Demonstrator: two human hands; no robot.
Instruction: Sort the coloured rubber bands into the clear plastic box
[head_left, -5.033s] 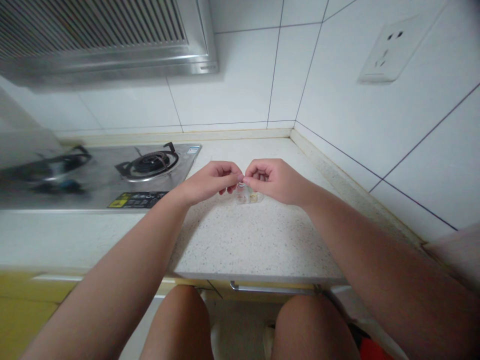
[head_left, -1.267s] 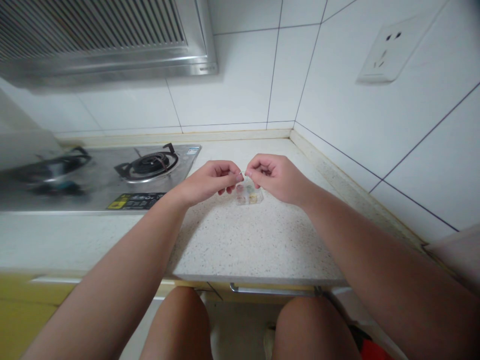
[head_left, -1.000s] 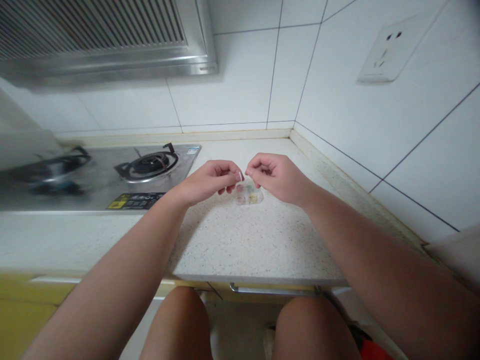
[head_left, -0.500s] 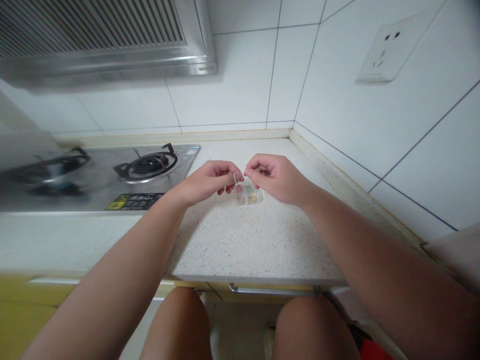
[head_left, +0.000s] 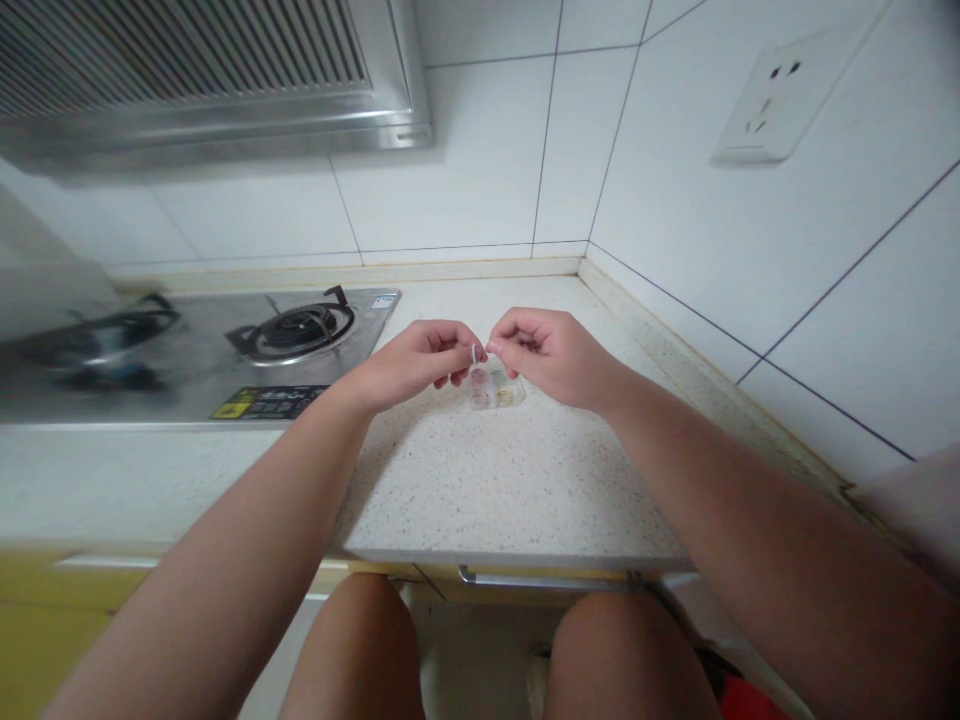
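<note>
Over the countertop point(head_left: 480, 480), my left hand point(head_left: 431, 362) pinches a small white ring-like piece point(head_left: 474, 354) between thumb and forefinger. My right hand point(head_left: 555, 355) meets it from the other side, its thumb and forefinger pressed together by the piece's edge; what lies between them is too small to make out. Just below the fingertips a small clear plastic case point(head_left: 489, 402) with compartments rests on the counter. Reddish bits show on its left side and yellowish ones point(head_left: 505, 396) at its right. My hands cover its far part.
To the left is a steel gas hob point(head_left: 195, 385) with two burners, one near burner point(head_left: 304, 330) closest to my left arm. A range hood point(head_left: 225, 80) hangs above it. Tiled walls meet at the back right, with a socket point(head_left: 772, 100). A drawer handle point(head_left: 551, 580) sits below the counter edge.
The white piece at my left fingertips has shifted and turned slightly to the right, against the right fingertips. Both hands otherwise keep nearly the same place.
</note>
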